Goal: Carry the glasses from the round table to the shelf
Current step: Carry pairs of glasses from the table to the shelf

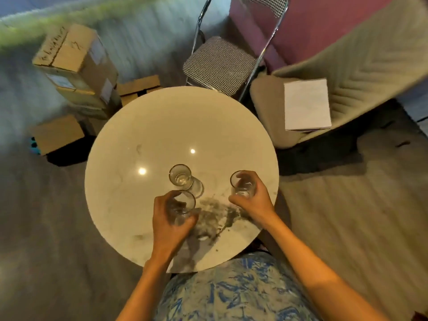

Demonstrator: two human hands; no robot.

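Three clear drinking glasses are over the white round table (162,126). My left hand (169,223) grips one glass (183,205) near the table's front. My right hand (252,200) grips a second glass (240,184) toward the table's right edge. Between and just behind them a third glass (181,177) stands upright on the marble top, with no hand touching it. Whether the held glasses rest on the table or are lifted, I cannot tell. No shelf is in view.
A chequered folding chair (220,63) stands behind the table. A beige padded seat (347,72) with a white paper pad (306,104) is at the right. Cardboard boxes (76,63) are stacked at the back left. Grey carpet surrounds the table.
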